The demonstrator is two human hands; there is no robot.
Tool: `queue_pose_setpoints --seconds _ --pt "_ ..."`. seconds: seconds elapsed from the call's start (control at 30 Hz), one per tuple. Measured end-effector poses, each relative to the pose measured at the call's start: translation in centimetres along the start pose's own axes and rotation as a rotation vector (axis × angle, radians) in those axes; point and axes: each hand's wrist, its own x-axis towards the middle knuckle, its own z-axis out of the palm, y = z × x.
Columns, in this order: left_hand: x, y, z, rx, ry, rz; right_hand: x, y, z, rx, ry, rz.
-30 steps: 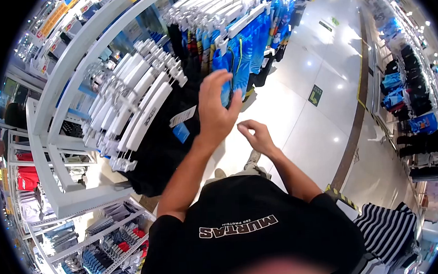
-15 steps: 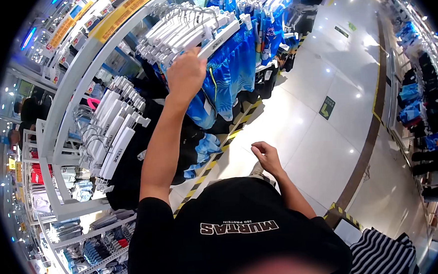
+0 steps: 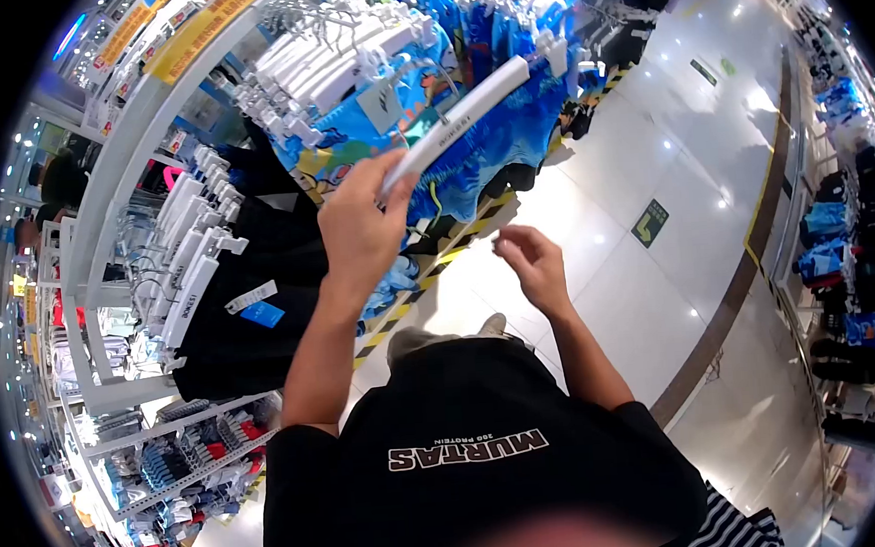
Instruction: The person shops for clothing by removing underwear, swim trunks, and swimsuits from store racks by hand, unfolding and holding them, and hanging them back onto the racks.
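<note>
My left hand (image 3: 362,210) is closed on one end of a white hanger (image 3: 468,116), which tilts up to the right in front of the rack. Blue patterned shorts (image 3: 467,176) hang below that hanger, and a pale tag (image 3: 380,107) shows near its hook. Behind it, a row of white hangers (image 3: 310,66) carries more bright garments, one with a colourful print (image 3: 335,154). My right hand (image 3: 535,265) is held over the aisle with loosely curled fingers, a little apart, touching nothing.
Black garments on hangers (image 3: 251,330) occupy the left, beside the curved white rack frame (image 3: 104,224). Lower shelves (image 3: 183,459) hold folded items. Yellow-black tape (image 3: 475,233) edges the tiled aisle (image 3: 599,294); more clothing (image 3: 862,257) lines the right. Striped cloth (image 3: 728,526) shows at bottom right.
My left hand has drawn the hanger with the blue shorts away from the row and toward me, baring the printed garment behind. My right hand has risen slightly, its fingers more curled.
</note>
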Motion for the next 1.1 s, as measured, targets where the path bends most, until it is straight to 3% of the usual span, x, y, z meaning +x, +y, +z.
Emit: queue_pose_setpoints --seconds 0.1,0.23,0.27,0.4,0.43,0.5,0.57,0.63,0.73,0.97,1.1 --pt "-3.3 0.6 3.7 -0.058 -0.021 0.043 1.2 -3.5 -0.2 0.088 0.027 -0.103" --pt "-8.1 0.4 8.9 -0.071 -0.072 0.189 1.3 -2.7 -0.3 0.236 0.114 -0.045" --pt "-9.2 0.3 9.8 -0.051 -0.122 0.196 0.9 -1.8 -0.6 0.187 0.187 0.060" --pt "-12.2 0.5 11.8 -0.282 -0.421 0.123 -1.0 0.6 -2.8 0.296 0.441 0.236" --pt "-12.9 0.7 11.7 -0.390 -0.583 -0.086 -1.8 1.0 -3.6 0.265 0.467 0.255" --pt "-13.1 -0.4 12.6 -0.371 -0.572 -0.032 -3.3 0.7 -4.9 0.234 0.388 0.277" --pt "-12.6 -1.4 14.3 -0.465 -0.574 -0.233 -4.4 -0.5 -5.1 0.168 0.341 0.275" --pt "-12.0 -2.7 16.8 -0.603 -0.569 -0.273 -5.2 -1.6 -5.4 0.107 0.314 0.273" --pt "-10.6 -2.4 18.0 -0.773 -0.819 -0.430 -6.2 -1.9 -6.3 0.015 0.249 0.233" --pt "-10.3 -3.7 19.4 -1.009 -0.994 -0.544 -6.7 -2.4 -6.9 -0.171 0.214 0.175" --pt "-10.4 -4.0 19.3 -0.854 -0.913 -0.349 -6.1 -1.7 -6.1 -0.123 0.227 0.211"
